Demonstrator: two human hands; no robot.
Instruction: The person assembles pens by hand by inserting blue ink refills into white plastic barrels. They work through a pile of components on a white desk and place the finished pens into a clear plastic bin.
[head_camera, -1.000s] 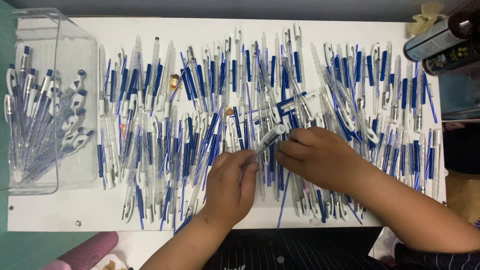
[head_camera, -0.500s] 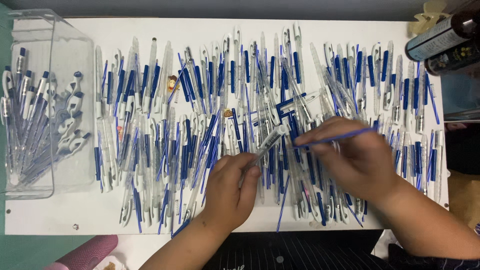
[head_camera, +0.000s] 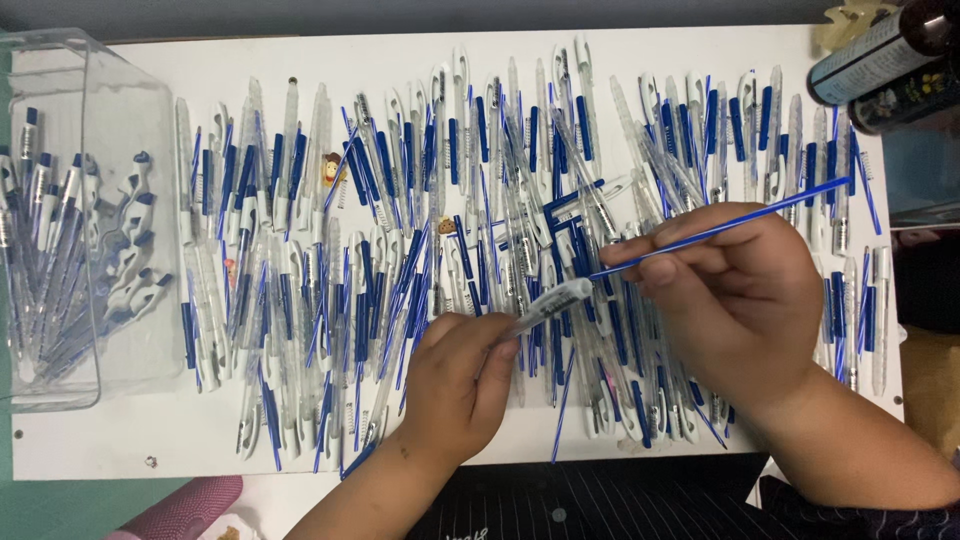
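Surface: white rectangular board (head_camera: 90, 450) on a dark desk, seen from above, its middle covered by a wide spread of clear plastic pen barrels with blue grips, blue refills and white caps (head_camera: 400, 250).
Left hand: the left hand (head_camera: 455, 385) lies near the board's lower edge, fingers curled shut around one clear pen barrel (head_camera: 552, 305) that juts up and to the right from its fingertips.
Right hand: the right hand (head_camera: 740, 300) hovers over the right part of the spread, thumb and forefinger pinched on a thin blue ink refill (head_camera: 730, 228).
Refill: it slants from the pinch up toward the right, its lower tip just above the open end of the held barrel, apart from it.
Container: clear plastic box (head_camera: 100, 120) at the left edge, holding assembled blue-and-white pens.
Corner: dark bottles (head_camera: 880, 50) lie at the upper right, off the board.
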